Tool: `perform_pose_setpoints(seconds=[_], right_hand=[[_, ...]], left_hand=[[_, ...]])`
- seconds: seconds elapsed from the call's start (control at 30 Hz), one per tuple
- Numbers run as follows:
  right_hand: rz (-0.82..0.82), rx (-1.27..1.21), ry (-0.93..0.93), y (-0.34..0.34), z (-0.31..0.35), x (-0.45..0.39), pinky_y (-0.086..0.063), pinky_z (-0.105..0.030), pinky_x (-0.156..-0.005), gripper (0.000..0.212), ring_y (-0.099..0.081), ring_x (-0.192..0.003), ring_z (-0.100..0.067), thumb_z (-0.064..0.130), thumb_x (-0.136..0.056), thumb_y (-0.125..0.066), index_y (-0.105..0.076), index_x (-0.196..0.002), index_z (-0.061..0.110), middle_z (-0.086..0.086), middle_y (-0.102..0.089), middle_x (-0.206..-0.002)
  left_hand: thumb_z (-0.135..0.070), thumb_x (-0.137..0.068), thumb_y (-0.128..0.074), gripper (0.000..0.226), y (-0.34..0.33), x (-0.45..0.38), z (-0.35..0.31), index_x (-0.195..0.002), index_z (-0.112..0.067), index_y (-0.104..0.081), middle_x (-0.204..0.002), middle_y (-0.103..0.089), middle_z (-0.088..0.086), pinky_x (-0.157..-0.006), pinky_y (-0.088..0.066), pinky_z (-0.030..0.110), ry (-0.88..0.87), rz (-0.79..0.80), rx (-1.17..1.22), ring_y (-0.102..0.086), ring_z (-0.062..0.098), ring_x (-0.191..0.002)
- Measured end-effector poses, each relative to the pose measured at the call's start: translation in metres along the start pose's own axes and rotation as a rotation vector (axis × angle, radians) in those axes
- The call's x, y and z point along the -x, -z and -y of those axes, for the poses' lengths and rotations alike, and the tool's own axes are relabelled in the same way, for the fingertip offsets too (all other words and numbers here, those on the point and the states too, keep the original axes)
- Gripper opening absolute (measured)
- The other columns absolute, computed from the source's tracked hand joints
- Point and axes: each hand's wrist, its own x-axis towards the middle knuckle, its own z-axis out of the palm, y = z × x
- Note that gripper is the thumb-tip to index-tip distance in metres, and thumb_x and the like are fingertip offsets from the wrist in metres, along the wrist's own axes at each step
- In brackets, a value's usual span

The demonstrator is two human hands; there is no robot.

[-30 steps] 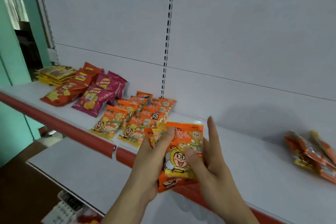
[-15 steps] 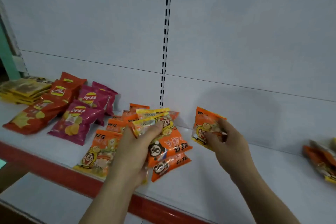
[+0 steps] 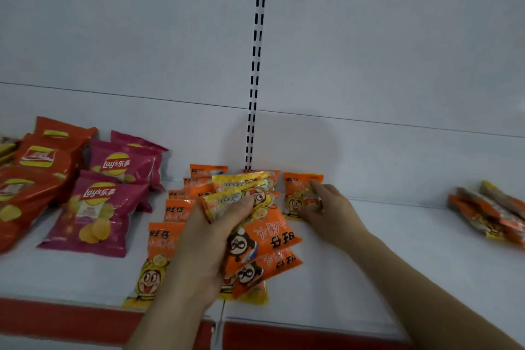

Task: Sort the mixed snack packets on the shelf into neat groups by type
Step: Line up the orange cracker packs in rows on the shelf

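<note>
The white shelf (image 3: 355, 270) carries all the packets, and the slotted upright strip (image 3: 255, 65) on its back wall serves here as the landmark. Just below the foot of this strip, the left hand (image 3: 199, 247) grips a fan of orange packets (image 3: 264, 239), with the thumb pressed on the yellow top edges. Just to the right of the strip's foot, the right hand (image 3: 326, 207) lies on a single orange packet (image 3: 298, 196) that rests on the shelf near the back wall; its fingers are curled on the packet, but whether they pinch it I cannot tell. Left of the strip lie rows of orange packets (image 3: 164, 239) flat on the shelf. Further left are the purple chip bags (image 3: 93, 213), then the red chip bags (image 3: 34, 179). Far right of the strip lies a small heap of long packets (image 3: 488, 216).
</note>
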Motion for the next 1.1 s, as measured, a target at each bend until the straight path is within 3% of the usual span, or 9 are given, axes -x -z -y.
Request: perform_pose_setpoints(seconds=[0.23,0.53,0.63,0.73,0.8,0.87,1.0,1.1], right_hand=[[0.031,0.247,-0.047,-0.003,-0.009,-0.010,-0.044,-0.041,-0.102,0.072,-0.044,-0.130,-0.027,0.059,-0.091,-0.056,-0.036,-0.149,0.023,-0.004,-0.043,-0.142],[0.006,0.366,0.019,-0.006,-0.019,-0.013,-0.044,-0.045,-0.100,0.067,-0.045,-0.130,-0.031,0.058,-0.095,-0.045,-0.026,-0.150,0.026,-0.005,-0.040,-0.148],[-0.052,0.153,-0.072,0.013,-0.006,0.001,-0.046,-0.044,-0.098,0.063,-0.048,-0.129,-0.030,0.054,-0.100,-0.042,-0.029,-0.152,0.021,-0.008,-0.038,-0.150],[-0.185,-0.267,-0.116,0.044,0.021,0.038,-0.052,-0.029,-0.082,0.048,-0.063,-0.104,-0.016,0.058,-0.099,-0.041,-0.061,-0.127,0.024,0.001,-0.064,-0.123],[-0.056,-0.520,-0.057,0.056,0.047,0.072,-0.057,-0.032,-0.075,0.049,-0.069,-0.087,-0.010,0.071,-0.088,-0.045,-0.069,-0.101,0.030,0.009,-0.073,-0.094],[0.046,-0.605,-0.006,0.060,0.066,0.099,-0.061,-0.035,-0.073,0.047,-0.072,-0.081,-0.010,0.074,-0.080,-0.059,-0.070,-0.094,0.031,0.009,-0.074,-0.087],[0.037,-0.735,-0.053,0.063,0.072,0.110,-0.062,-0.035,-0.074,0.018,-0.074,-0.079,-0.009,0.046,-0.084,-0.073,-0.072,-0.096,0.032,0.012,-0.076,-0.085],[-0.093,-0.872,-0.152,0.062,0.068,0.108,-0.063,-0.038,-0.069,0.014,-0.075,-0.077,-0.014,0.031,-0.090,-0.071,-0.069,-0.102,0.024,0.005,-0.077,-0.085]], left_hand=[[-0.021,-0.073,-0.081,0.055,-0.004,0.002,0.005,-0.124,-0.018,-0.063,-0.102,-0.080,0.011,-0.078,-0.061,0.050,0.010,0.021,-0.031,-0.079,0.034,-0.087],[-0.021,-0.074,-0.083,0.058,-0.034,0.002,0.013,-0.128,-0.018,-0.061,-0.103,-0.080,0.009,-0.067,-0.063,0.042,0.001,0.008,-0.048,-0.079,0.032,-0.088],[-0.020,-0.074,-0.084,0.058,-0.040,0.000,0.016,-0.127,-0.018,-0.061,-0.102,-0.080,0.009,-0.066,-0.063,0.042,0.006,0.010,-0.051,-0.079,0.032,-0.087],[-0.019,-0.074,-0.085,0.056,-0.043,-0.004,0.018,-0.124,-0.018,-0.061,-0.100,-0.080,0.008,-0.063,-0.063,0.041,-0.005,0.010,-0.071,-0.079,0.032,-0.085],[-0.019,-0.079,-0.084,0.048,-0.046,-0.006,0.020,-0.122,-0.021,-0.061,-0.100,-0.081,0.006,-0.065,-0.064,0.043,-0.049,0.011,-0.111,-0.079,0.031,-0.085],[-0.025,-0.079,-0.083,0.045,-0.049,-0.006,0.022,-0.118,-0.029,-0.062,-0.101,-0.080,0.002,-0.070,-0.065,0.047,-0.089,0.010,-0.142,-0.079,0.028,-0.086],[-0.040,-0.076,-0.078,0.050,-0.053,-0.004,0.021,-0.121,-0.031,-0.061,-0.107,-0.079,0.002,-0.081,-0.063,0.055,-0.119,0.048,-0.130,-0.078,0.029,-0.094],[-0.035,-0.079,-0.075,0.048,-0.054,-0.001,0.022,-0.124,-0.030,-0.060,-0.112,-0.079,0.005,-0.082,-0.062,0.053,-0.090,0.146,-0.088,-0.077,0.032,-0.098]])
